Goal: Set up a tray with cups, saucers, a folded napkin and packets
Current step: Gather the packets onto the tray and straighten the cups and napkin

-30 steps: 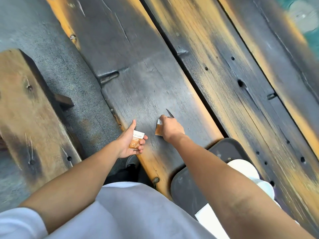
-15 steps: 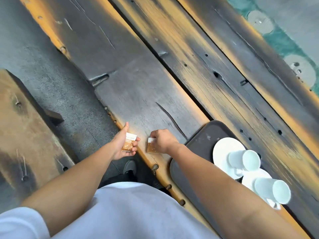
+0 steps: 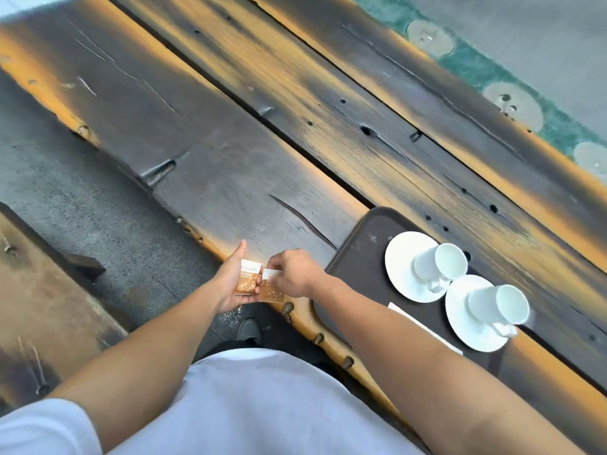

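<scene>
My left hand (image 3: 231, 284) holds a brown-and-white packet (image 3: 248, 280) in its palm at the table's near edge. Right beside it my right hand (image 3: 294, 272) pinches a second, similar packet (image 3: 271, 289), and the two packets almost touch. To the right lies a dark brown tray (image 3: 353, 257). On it stand two white saucers, the far one (image 3: 399, 274) and the near one (image 3: 460, 320), each with a white cup: the far cup (image 3: 440, 266) and the near cup (image 3: 497, 305). A white folded napkin (image 3: 423, 326) lies partly under my right forearm.
The table is made of dark, worn wooden planks (image 3: 230, 165) with gaps and orange edges. A wooden bench (image 3: 36, 307) stands at the left over grey floor (image 3: 82, 205). Beyond the table's far edge is green ground with round pale stones (image 3: 512, 100).
Both hands drew back toward the table's near edge and came together until the packets nearly touch. The view swung right, bringing the whole tray with cups and saucers into sight.
</scene>
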Tool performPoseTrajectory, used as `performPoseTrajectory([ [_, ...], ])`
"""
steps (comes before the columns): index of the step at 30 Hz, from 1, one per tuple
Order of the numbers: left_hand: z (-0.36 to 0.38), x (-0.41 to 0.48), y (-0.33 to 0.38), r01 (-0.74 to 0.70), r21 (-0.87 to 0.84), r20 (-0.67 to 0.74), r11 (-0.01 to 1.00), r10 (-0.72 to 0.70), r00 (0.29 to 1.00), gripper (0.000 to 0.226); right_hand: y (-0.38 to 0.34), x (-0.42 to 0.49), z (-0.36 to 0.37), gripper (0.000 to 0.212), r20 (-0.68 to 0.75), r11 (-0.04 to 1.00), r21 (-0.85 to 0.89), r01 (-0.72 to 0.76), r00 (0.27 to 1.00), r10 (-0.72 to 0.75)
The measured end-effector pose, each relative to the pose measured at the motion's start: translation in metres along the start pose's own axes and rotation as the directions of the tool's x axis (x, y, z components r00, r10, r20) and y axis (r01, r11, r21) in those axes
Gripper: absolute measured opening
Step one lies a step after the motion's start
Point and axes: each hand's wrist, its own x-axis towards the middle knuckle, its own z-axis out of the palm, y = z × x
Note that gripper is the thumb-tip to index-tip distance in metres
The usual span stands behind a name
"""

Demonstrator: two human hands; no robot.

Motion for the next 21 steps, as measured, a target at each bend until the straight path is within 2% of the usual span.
performPoseTrajectory([
  [5, 0.012, -0.005, -0.002, 0.048, 0.035, 0.096, 0.998, -0.051, 0.994, 0.083, -0.008, -0.006, 0.005, 0.011, -0.043, 0.995, 0.102, 0.01, 0.999, -0.006],
  [9, 0.022, -0.008, -0.011, 0.048, 0.077, 0.097, 0.996, -0.055, 0.994, 0.076, -0.007, -0.01, 0.008, 0.005, -0.079, 0.99, 0.136, -0.026, 0.996, 0.037],
  [13, 0.031, -0.011, -0.016, 0.07, 0.041, 0.178, 0.997, -0.076, 0.981, 0.081, -0.003, -0.014, 0.011, 0.009, -0.114, 0.982, 0.181, -0.05, 0.991, 0.072],
  [17, 0.032, -0.011, -0.018, 0.066, 0.033, 0.193, 0.997, -0.071, 0.979, 0.087, 0.002, -0.013, 0.012, 0.014, -0.162, 0.978, 0.204, -0.049, 0.983, 0.083],
  [19, 0.032, -0.01, -0.018, 0.056, 0.045, 0.188, 0.997, -0.063, 0.98, 0.09, 0.003, -0.013, 0.011, 0.029, -0.162, 0.973, 0.222, -0.063, 0.982, 0.101],
  [21, 0.034, -0.01, -0.018, 0.045, 0.06, 0.186, 0.997, -0.056, 0.981, 0.092, 0.003, -0.013, 0.009, 0.042, -0.092, 0.963, 0.251, -0.099, 0.988, 0.126],
])
